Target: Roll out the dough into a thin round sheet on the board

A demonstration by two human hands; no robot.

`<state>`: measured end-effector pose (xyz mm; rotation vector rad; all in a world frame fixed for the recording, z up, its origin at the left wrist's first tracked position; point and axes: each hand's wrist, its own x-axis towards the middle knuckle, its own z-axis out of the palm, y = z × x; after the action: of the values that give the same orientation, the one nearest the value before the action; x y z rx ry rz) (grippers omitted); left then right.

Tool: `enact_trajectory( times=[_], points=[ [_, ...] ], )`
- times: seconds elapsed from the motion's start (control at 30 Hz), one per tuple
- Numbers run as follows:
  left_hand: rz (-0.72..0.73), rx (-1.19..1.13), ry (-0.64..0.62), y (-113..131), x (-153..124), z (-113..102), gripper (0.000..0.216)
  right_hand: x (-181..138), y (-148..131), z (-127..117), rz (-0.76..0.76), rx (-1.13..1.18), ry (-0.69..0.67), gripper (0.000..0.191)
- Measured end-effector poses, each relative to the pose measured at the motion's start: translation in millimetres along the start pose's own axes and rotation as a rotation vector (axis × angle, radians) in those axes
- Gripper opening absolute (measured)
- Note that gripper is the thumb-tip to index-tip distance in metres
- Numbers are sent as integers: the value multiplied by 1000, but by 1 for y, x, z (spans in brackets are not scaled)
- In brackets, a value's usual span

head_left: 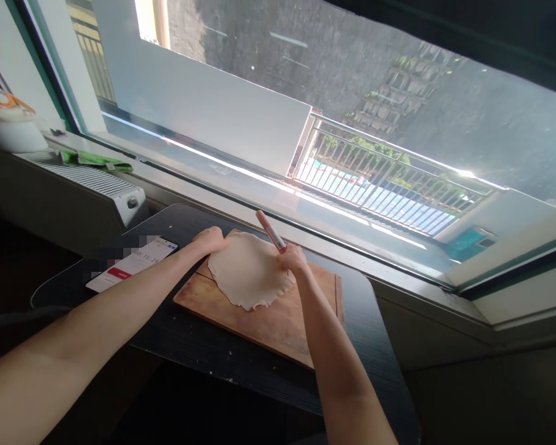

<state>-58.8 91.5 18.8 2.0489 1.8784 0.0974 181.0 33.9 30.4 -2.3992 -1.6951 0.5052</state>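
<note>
A thin, pale dough sheet (250, 272) with an uneven, wavy edge lies over a wooden board (259, 334). My left hand (210, 239) is closed at the sheet's far left edge, its curled fingers gripping the dough there. On the right side, my right hand (294, 258) is wrapped round a short pinkish cylindrical stick (271, 231). The stick points up and away to the left, and its near end is hidden in the hand. The fingers of that hand are beside the dough's right edge, partly overlapping it.
The board rests on a dark table (160, 334) with rounded corners and white specks. A phone (134, 264) showing a timer lies at left. Behind are a window sill (333, 247), a radiator (115, 191), a green cloth (95, 161) and a white pot (13, 133).
</note>
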Motion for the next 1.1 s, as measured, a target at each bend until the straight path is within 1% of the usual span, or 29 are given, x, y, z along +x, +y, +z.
enact_trajectory(
  times=[0.17, 0.27, 0.33, 0.43, 0.5, 0.57, 0.63, 0.73, 0.83, 0.9, 0.97, 1.03, 1.1],
  points=[
    [35, -26, 42, -1, 3, 2, 32, 6, 8, 2, -15, 25, -38, 28],
    [71, -21, 57, 3, 4, 4, 29, 0, 18, 3, -48, 95, -24, 19],
    [94, -14, 66, 9, 6, 6, 30, -9, 26, 2, -58, 164, -9, 16],
    [131, -7, 75, 25, 12, 8, 34, -27, 38, 3, -49, 258, -2, 15],
    [156, -2, 66, 39, 15, 12, 30, -43, 48, 6, -59, 317, 8, 13],
    [178, 2, 57, 55, 18, 19, 25, -60, 59, 11, -81, 358, 28, 9],
    [193, 5, 67, 70, 20, 28, 26, -76, 72, 13, -78, 378, 56, 4],
    [179, 16, 108, 86, 21, 42, 35, -94, 91, 8, -43, 327, 125, 12],
    [136, 38, 145, 96, 22, 48, 42, -106, 107, -3, 5, 202, 178, 22],
    [131, 52, 158, 99, 20, 46, 42, -115, 115, -8, 24, 149, 159, 27],
    [157, 65, 155, 97, 13, 41, 41, -123, 125, -11, 15, 92, 126, 30],
    [200, 86, 149, 87, 0, 35, 40, -132, 135, -12, -13, 26, 120, 31],
    [222, 118, 150, 70, -19, 31, 43, -139, 145, -13, -64, -17, 124, 29]
  ],
)
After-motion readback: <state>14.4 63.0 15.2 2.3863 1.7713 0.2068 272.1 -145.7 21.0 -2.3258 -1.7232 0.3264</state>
